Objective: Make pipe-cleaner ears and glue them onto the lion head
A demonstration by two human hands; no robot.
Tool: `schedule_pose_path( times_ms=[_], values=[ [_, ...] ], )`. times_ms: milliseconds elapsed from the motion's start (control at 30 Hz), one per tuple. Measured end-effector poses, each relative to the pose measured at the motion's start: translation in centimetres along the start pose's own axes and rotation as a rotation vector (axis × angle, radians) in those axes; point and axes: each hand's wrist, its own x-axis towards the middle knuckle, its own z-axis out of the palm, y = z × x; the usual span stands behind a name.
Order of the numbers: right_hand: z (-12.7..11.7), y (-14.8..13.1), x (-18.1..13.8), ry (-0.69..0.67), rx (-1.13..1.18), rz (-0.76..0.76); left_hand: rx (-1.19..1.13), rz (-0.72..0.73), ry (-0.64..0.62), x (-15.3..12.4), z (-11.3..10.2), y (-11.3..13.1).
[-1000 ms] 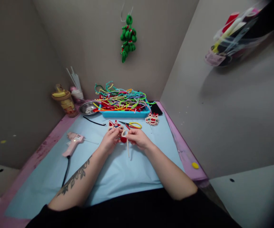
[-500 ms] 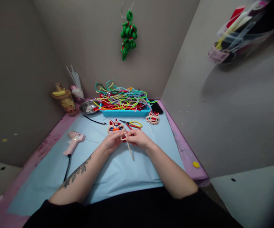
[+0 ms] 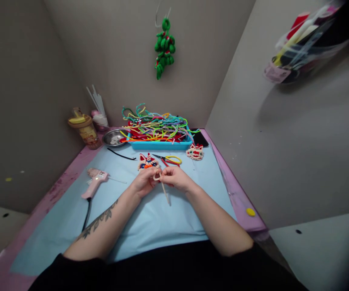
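Observation:
Both hands meet over the light blue mat [image 3: 150, 222]. My left hand [image 3: 143, 182] and my right hand [image 3: 177, 178] each pinch a cream pipe cleaner [image 3: 165, 193], bent into a small loop between the fingertips with its tail hanging toward me. A trace of something red shows under the fingers. Just beyond the hands lies a small red, white and blue pipe-cleaner figure [image 3: 147, 161], with red-and-yellow scissors [image 3: 168, 159] beside it.
A blue tray [image 3: 159, 144] heaped with coloured pipe cleaners stands at the back. A second small figure [image 3: 194, 152], a pink glue gun [image 3: 93, 182], a metal bowl [image 3: 113, 138], a jar [image 3: 83, 128] and a black phone [image 3: 199, 138] surround it. Green ornament [image 3: 163, 46] hangs on the wall.
The hands have drawn closer together and the cream loop has become smaller and tighter; the red piece seen earlier is now mostly hidden.

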Motion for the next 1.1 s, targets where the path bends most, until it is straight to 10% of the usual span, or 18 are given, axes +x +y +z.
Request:
schedule_pose_path(
  times_ms=[567, 1100],
  values=[
    [0.1, -0.5, -0.3, 0.032, -0.034, -0.011, -0.053, 0.120, -0.025, 0.0, 0.2, -0.5],
    [-0.7, -0.5, 0.0, 0.129, -0.109, -0.019, 0.696, 0.285, -0.120, -0.7, -1.3, 1.4]
  ],
)
